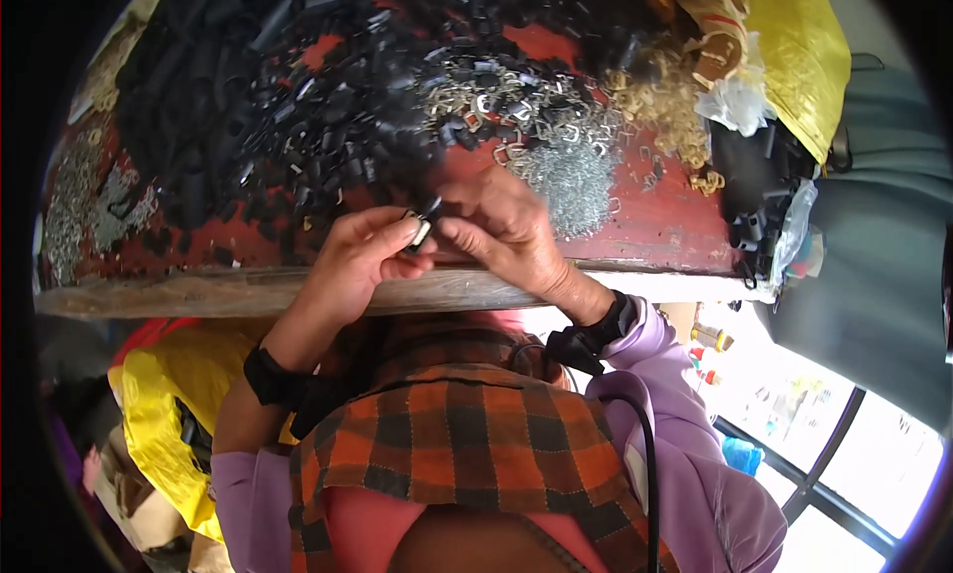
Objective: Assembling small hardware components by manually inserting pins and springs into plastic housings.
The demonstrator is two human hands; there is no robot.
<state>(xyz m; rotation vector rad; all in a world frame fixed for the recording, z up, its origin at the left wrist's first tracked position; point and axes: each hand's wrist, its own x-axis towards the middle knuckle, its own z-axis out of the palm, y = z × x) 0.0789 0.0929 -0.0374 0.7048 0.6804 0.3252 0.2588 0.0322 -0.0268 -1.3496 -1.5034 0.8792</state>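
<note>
My left hand [362,251] is closed at the table's near edge, pinching a small black part with a pale metal piece [422,235] between thumb and fingertips. Just to its right, my right hand [506,226] has its thumb pointing toward the part, with the fingers bent and partly smeared by motion. Whether it grips anything I cannot make out. Beyond the hands lie a heap of small black plastic parts [328,141], a scatter of silvery metal loops [486,102] and a pile of fine silvery pieces [571,186].
The red tabletop [655,231] has a plastic-wrapped front edge [228,292]. Gold-coloured pieces [650,97] lie at the far right beside a yellow bag [799,57]. More small metal pieces [74,201] are at the left. Another yellow bag [164,424] sits below the table at left.
</note>
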